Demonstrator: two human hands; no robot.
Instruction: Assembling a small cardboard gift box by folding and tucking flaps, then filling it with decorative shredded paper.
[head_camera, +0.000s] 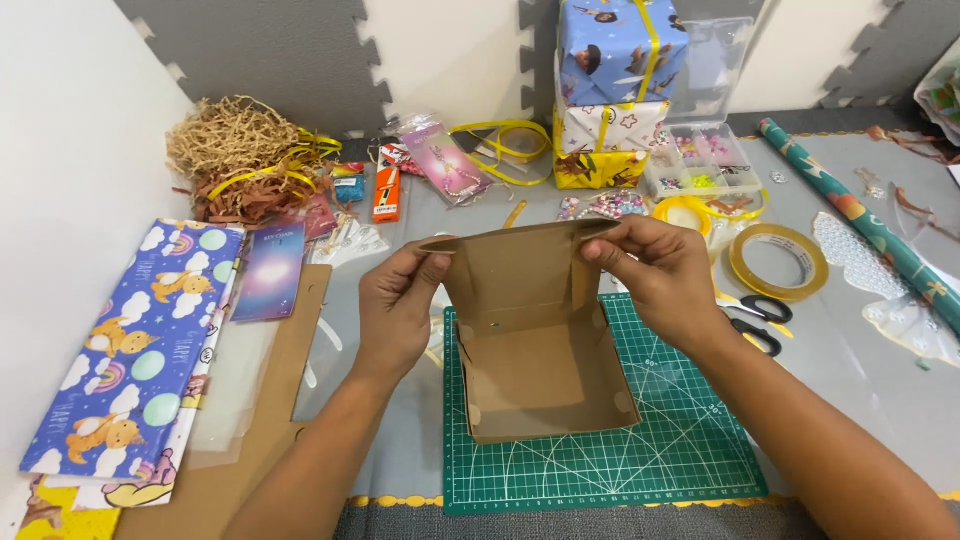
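Note:
A brown cardboard box (530, 350) sits open on a green cutting mat (690, 440). Its far flap stands upright. My left hand (395, 305) pinches the flap's left top corner. My right hand (655, 270) pinches the flap's right top corner. Both thumbs press on the folded upper edge. The inside of the box holds nothing that I can see.
Sheets of blue wrapping paper (135, 350) and brown card lie at left. A tape roll (778, 262) and black scissors (755, 318) lie to the right. Stacked wrapped gifts (610, 90), a clear bead box (700, 160), yellow ribbon, paper shred (225, 135) and a rolled paper tube (860, 220) stand behind.

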